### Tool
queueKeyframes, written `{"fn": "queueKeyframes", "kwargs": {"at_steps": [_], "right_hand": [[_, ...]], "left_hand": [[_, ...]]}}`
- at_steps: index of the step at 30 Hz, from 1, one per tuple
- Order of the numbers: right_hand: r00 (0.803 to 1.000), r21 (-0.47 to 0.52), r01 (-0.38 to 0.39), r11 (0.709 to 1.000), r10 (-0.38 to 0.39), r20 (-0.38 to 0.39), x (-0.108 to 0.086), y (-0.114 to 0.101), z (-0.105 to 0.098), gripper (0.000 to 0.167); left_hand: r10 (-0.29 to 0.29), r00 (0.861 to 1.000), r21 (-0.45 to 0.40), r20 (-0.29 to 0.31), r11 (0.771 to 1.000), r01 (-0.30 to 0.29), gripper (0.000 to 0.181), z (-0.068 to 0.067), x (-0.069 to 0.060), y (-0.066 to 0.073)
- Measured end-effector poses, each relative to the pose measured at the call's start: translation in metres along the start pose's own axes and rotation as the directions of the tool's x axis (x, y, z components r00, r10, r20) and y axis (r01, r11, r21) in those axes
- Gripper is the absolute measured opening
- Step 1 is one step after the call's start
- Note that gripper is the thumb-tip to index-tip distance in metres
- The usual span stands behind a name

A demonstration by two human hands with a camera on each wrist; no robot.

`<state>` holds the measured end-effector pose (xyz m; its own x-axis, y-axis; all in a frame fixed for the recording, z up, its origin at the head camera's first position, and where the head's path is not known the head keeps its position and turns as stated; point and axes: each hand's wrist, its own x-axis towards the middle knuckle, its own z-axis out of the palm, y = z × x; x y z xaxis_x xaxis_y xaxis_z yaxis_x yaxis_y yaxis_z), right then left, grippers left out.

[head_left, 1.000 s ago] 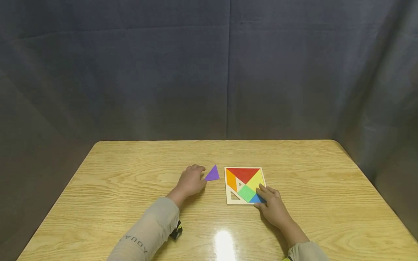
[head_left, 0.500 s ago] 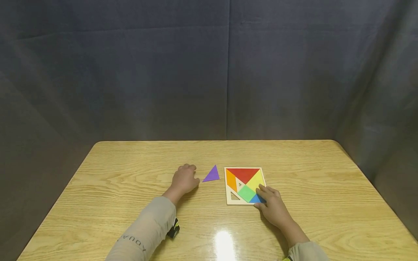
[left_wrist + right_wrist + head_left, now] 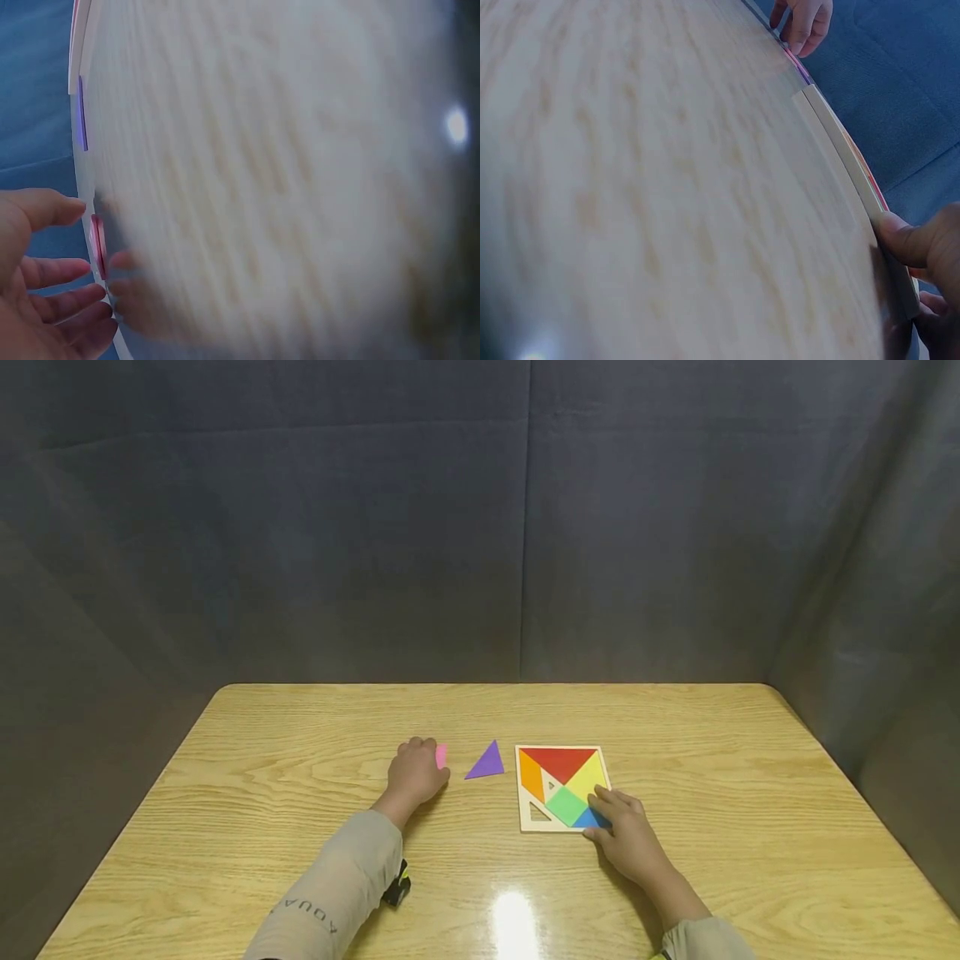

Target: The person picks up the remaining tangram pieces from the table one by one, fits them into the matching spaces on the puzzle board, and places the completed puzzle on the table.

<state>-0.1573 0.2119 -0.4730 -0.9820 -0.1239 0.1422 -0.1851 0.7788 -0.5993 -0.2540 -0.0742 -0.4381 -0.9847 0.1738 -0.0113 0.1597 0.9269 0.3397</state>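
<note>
In the head view my left hand point(image 3: 414, 772) is over a pink piece point(image 3: 442, 755), which shows beside the fingers. The left wrist view has the left hand's thumb and fingers point(image 3: 64, 300) apart around the pink piece point(image 3: 98, 246), not closed on it. A purple triangle point(image 3: 487, 762) lies between that hand and the square wooden board point(image 3: 528, 824). My right hand point(image 3: 628, 839) grips the board's near right corner, its thumb at the near edge and fingers over the blue and yellow pieces. Red, orange, yellow, green and blue pieces lie in the board.
The wooden table point(image 3: 300, 718) carries these things, with a bright light reflection near its front. A dark curtain point(image 3: 375, 552) hangs behind and at both sides.
My left hand has moved left, away from the purple triangle, and the pink piece now shows beside it. The right hand has stayed at the board.
</note>
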Motion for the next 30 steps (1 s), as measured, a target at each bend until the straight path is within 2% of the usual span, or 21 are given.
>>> {"fn": "queueKeyframes", "kwargs": {"at_steps": [12, 16, 30], "right_hand": [[1.000, 0.004, 0.014, 1.000, -0.014, -0.023, -0.0025, 0.0011, 0.0014, 0.045], [0.999, -0.006, 0.026, 1.000, -0.027, -0.033, -0.0013, 0.0007, 0.0006, 0.045], [0.999, -0.015, 0.035, 0.999, -0.036, -0.031, -0.0004, -0.0005, -0.0010, 0.044]], "left_hand": [[0.011, 1.000, 0.047, 0.006, 0.999, -0.011, 0.040, 0.0023, 0.0018, -0.0032], [0.004, 1.000, 0.039, 0.017, 0.999, -0.005, 0.037, 0.0010, 0.0022, -0.0026], [-0.052, 0.996, -0.117, 0.070, 0.991, 0.060, 0.031, -0.0002, 0.0089, -0.0068]]}}
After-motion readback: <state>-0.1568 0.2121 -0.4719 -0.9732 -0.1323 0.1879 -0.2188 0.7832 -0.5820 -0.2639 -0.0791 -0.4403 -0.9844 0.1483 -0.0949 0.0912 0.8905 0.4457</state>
